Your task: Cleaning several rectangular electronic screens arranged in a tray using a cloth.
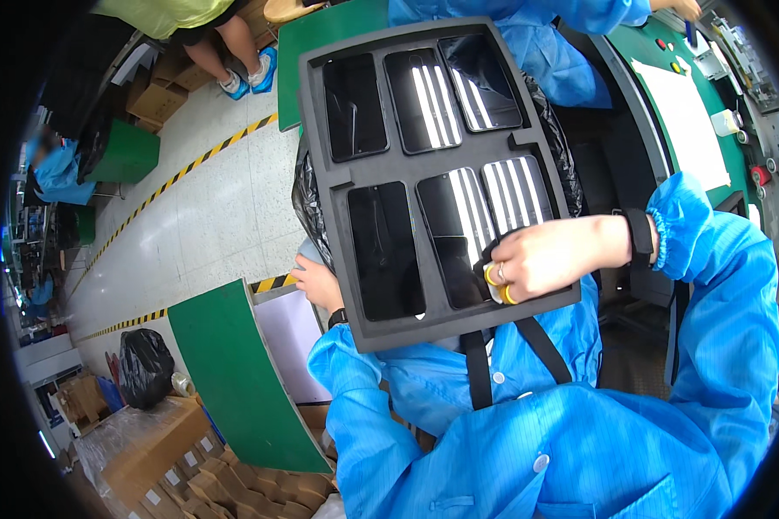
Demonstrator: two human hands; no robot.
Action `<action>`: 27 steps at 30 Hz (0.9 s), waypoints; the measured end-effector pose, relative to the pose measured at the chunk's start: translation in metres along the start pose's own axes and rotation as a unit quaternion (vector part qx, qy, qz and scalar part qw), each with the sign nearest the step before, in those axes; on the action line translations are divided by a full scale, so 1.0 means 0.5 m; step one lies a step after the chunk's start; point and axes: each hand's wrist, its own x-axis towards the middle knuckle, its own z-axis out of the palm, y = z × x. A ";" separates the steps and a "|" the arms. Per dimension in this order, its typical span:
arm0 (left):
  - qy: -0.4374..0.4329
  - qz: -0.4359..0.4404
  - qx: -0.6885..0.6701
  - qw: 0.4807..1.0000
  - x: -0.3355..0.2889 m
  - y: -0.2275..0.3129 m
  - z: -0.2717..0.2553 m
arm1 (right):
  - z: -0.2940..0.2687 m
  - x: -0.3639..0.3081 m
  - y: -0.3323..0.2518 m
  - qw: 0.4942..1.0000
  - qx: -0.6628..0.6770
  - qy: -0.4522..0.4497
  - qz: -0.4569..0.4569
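Note:
A dark grey foam tray [424,166] lies in front of me with several black, glossy phone-like panels in its recesses, in two rows. My left hand [318,281] grips the tray's left side, its fingers partly hidden by the edge. My right hand [532,264], with yellow finger cots [507,295], is curled over the lower end of the near right panel [515,192]. Something dark shows at its fingertips beside the near middle panel [459,242]; what it holds is unclear. The near left panel [383,251] lies flat. Bright light stripes reflect off several panels.
Black plastic bagging [307,195] shows beside the tray. A green board [242,376] stands at lower left, near cardboard boxes [151,445] and a black bag [145,368]. A person in blue [537,52] works beyond the tray. At right is a green bench [718,160].

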 end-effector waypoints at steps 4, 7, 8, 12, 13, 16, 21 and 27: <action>0.004 0.004 0.046 0.999 0.003 -0.004 0.008 | -0.037 -0.009 0.083 0.986 -0.112 0.009 0.123; 0.012 0.012 0.056 0.998 0.005 0.003 0.019 | -0.047 -0.011 0.144 0.951 -0.064 0.112 0.280; 0.012 0.011 0.057 0.998 0.004 0.001 0.018 | -0.043 -0.006 0.145 0.939 -0.062 0.141 0.309; 0.033 0.014 0.058 0.998 0.007 -0.001 0.011 | -0.009 0.000 0.027 0.965 0.038 0.096 0.243; 0.040 0.015 0.057 0.997 0.008 -0.003 0.011 | -0.001 0.000 -0.007 0.964 0.100 0.085 0.233; 0.050 0.020 0.084 0.995 0.011 0.006 0.010 | 0.016 -0.001 -0.027 0.972 0.094 0.056 0.206; 0.055 0.047 0.104 0.992 0.014 -0.001 0.024 | -0.020 0.023 0.136 0.939 -0.021 0.192 0.286; 0.089 0.057 0.105 0.989 0.011 0.017 -0.001 | 0.017 0.066 0.033 0.965 0.066 0.129 0.221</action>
